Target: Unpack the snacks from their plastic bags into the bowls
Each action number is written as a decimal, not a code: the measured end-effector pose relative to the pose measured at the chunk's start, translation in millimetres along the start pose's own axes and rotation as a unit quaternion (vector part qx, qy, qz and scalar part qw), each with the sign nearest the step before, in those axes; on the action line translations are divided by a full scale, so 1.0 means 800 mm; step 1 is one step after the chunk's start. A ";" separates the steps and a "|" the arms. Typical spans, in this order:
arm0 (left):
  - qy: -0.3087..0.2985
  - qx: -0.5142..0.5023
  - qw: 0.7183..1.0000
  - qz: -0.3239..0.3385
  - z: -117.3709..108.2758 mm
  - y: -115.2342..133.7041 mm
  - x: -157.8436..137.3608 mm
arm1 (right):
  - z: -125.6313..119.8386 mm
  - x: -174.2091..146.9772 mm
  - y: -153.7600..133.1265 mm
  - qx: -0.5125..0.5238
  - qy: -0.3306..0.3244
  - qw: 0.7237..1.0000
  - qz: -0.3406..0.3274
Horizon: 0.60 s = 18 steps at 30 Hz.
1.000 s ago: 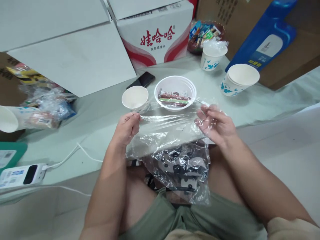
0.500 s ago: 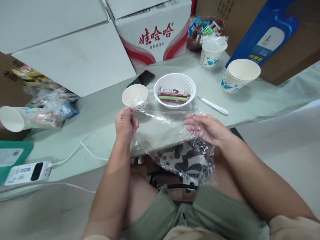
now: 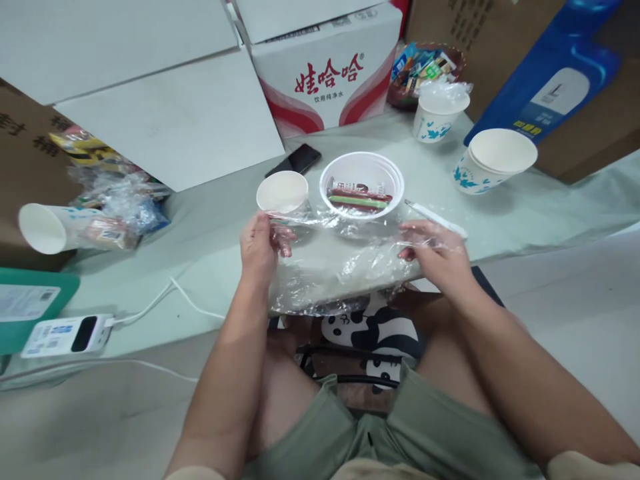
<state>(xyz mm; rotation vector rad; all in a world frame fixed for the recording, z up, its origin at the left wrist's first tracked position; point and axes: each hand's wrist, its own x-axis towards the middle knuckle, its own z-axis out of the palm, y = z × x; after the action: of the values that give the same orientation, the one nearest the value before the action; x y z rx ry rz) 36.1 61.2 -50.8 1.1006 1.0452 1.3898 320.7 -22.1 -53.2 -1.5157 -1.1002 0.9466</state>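
Observation:
A sheet of clear plastic film (image 3: 345, 267) spans the space between my hands, over the table's front edge. My left hand (image 3: 261, 248) pinches its left upper corner, close to a white paper cup (image 3: 283, 192). On the other side my right hand (image 3: 436, 250) has its fingers curled on the film's right part. Behind the film stands a white plastic bowl (image 3: 363, 163) with several thin wrapped sticks (image 3: 360, 197) inside. A white utility knife (image 3: 436, 217) lies right of the bowl, partly behind my right hand.
A phone (image 3: 295, 160) lies behind the cup. Stacked paper cups (image 3: 493, 160), a bag-lined cup (image 3: 440, 117) and a snack basket (image 3: 405, 93) stand right. At left are a tipped cup (image 3: 45, 229), a power bank (image 3: 67, 335) and white cable (image 3: 193, 310). Boxes (image 3: 325, 80) line the back.
The film has swung up from hanging over my lap and now spreads flatter over the table edge. My right hand has turned and closed more on it. The view has shifted slightly.

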 end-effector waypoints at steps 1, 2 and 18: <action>-0.019 -0.002 1.000 -0.015 -0.002 0.001 0.000 | 0.000 0.000 -0.001 0.004 0.032 0.999 -0.020; -0.047 0.000 0.998 -0.037 -0.004 0.002 -0.001 | 0.000 -0.001 -0.002 0.009 0.048 0.998 -0.032; -0.134 -0.051 0.980 -0.137 -0.027 0.024 0.002 | -0.014 0.018 0.001 0.220 0.035 0.973 -0.057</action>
<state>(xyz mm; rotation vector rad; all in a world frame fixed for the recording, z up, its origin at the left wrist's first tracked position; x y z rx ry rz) 11.1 60.1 -36.4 0.9936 0.8824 1.0323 335.2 -11.0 -52.6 -1.1030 -0.8468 0.9729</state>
